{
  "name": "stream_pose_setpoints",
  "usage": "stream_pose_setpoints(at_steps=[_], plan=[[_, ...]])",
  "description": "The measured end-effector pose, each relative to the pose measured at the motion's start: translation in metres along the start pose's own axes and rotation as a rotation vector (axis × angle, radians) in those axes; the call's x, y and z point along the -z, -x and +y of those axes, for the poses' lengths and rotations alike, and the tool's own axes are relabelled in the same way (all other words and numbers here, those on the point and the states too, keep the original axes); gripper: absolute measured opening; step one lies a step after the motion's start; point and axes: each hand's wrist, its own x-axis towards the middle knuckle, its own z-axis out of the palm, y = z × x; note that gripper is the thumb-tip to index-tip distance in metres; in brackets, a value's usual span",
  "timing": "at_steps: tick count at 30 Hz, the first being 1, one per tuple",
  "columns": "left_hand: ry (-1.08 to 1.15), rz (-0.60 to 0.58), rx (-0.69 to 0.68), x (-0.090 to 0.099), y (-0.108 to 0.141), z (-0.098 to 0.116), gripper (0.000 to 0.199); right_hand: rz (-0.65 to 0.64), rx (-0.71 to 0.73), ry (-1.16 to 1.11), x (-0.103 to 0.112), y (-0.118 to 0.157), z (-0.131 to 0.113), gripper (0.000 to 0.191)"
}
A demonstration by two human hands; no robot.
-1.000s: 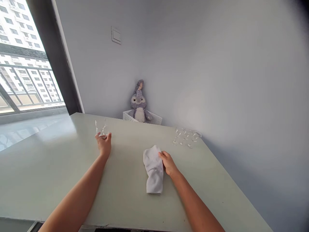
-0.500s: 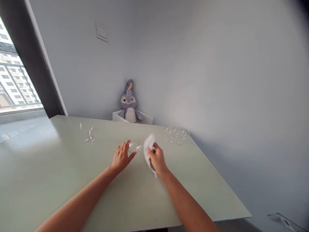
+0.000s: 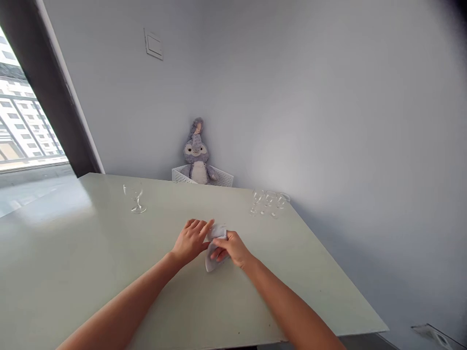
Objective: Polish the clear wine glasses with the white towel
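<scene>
Standing past the hands (image 3: 191,240), wineglasses (image 3: 136,198) dot the table (image 3: 73,253).

The white cloth (image 3: 211,264) at lower centre lies on a pale sage-green surface (image 3: 73,253). At top centre, a grey-lavender plush toy (image 3: 196,154) with a white belly sits in a white lattice basket (image 3: 181,176). The wall (image 3: 328,97) is pale grey, and the window frame (image 3: 47,87) at upper left is near-black.

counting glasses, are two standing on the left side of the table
No, just one clear stemmed glass goblet stands there on the pale green tabletop.
</scene>
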Motion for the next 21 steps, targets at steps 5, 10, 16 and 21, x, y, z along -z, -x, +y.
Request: stream_pose_setpoints(at_steps=[5,10,16,21], plan=[[0.03,-0.063,0.03,0.009,-0.004,0.007,0.036,-0.008,-0.037,-0.214,0.005,-0.002,-0.002,0.041],[0.725,-0.438,0.364,0.019,-0.003,0.008,0.049,-0.312,0.003,0.113,0.019,0.017,-0.03,0.044],[0.907,-0.526,0.387,0.025,-0.006,0.014,0.057,-0.32,-0.029,0.16,0.029,0.021,-0.04,0.038],[0.286,-0.162,0.197,0.018,-0.001,0.012,0.044,0.012,-0.005,-0.09,0.022,0.012,-0.02,0.04]])
